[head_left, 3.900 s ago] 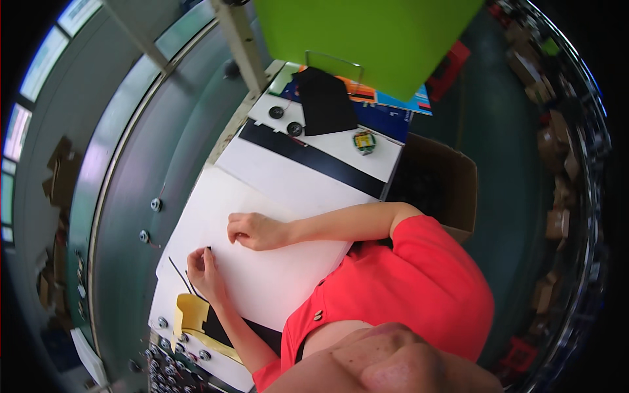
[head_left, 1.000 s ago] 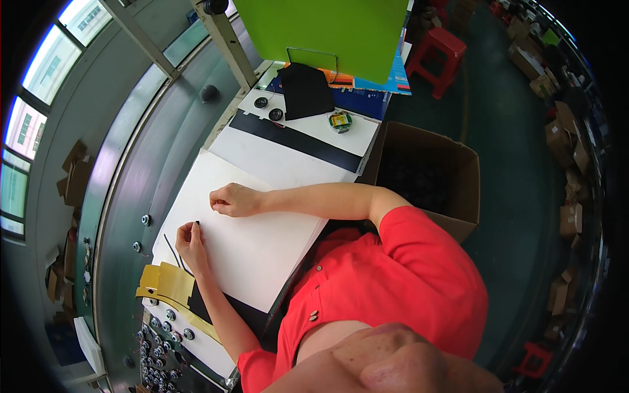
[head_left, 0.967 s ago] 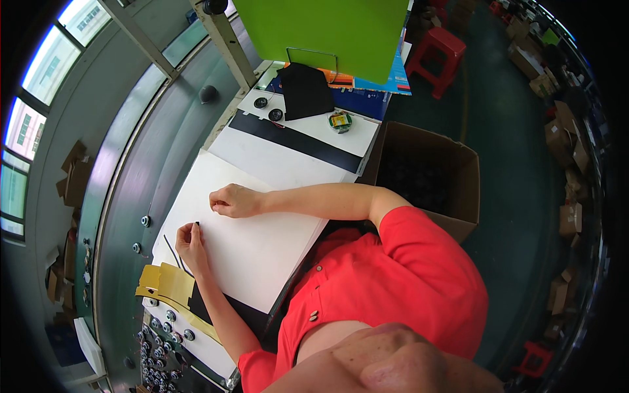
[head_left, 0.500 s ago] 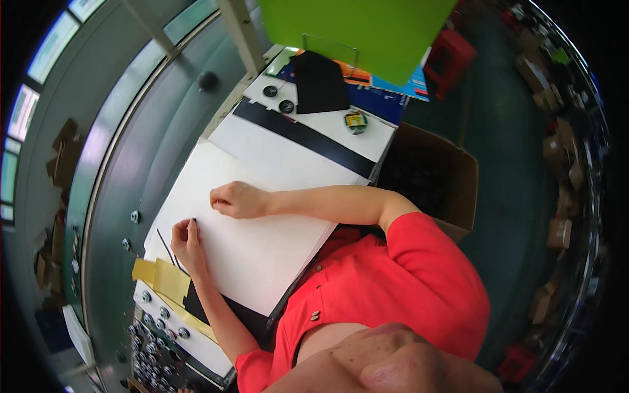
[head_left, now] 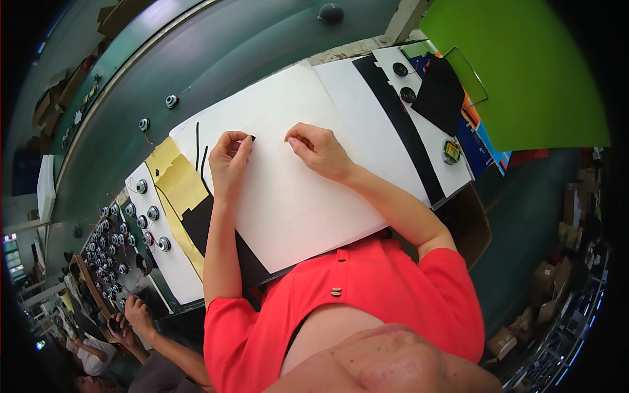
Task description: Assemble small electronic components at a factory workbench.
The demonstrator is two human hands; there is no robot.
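Observation:
My left hand (head_left: 229, 157) pinches a small black piece (head_left: 253, 137) between thumb and fingertips, just above a large white sheet (head_left: 295, 209). What the piece is, I cannot make out. Across a short gap to the right, my right hand (head_left: 318, 149) is closed with thumb and fingertips together; whatever they hold, if anything, is too small to name. Two thin black strips (head_left: 198, 147) lie left of my left hand, by a torn yellow paper (head_left: 175, 180). A wide black band (head_left: 401, 134) crosses the white surface on the right.
Several small round speakers (head_left: 141, 187) with wires stand at the left, more crowding beyond. A co-worker's hands (head_left: 134, 318) work at the lower left. Two black discs (head_left: 407, 95), a black sheet (head_left: 438, 95) and a round green-yellow part (head_left: 451, 151) lie right, near a green panel (head_left: 517, 78).
The whole view has swung, bringing the co-worker's hands into the picture. My left hand still pinches the black piece; my right hand stays closed over the white sheet.

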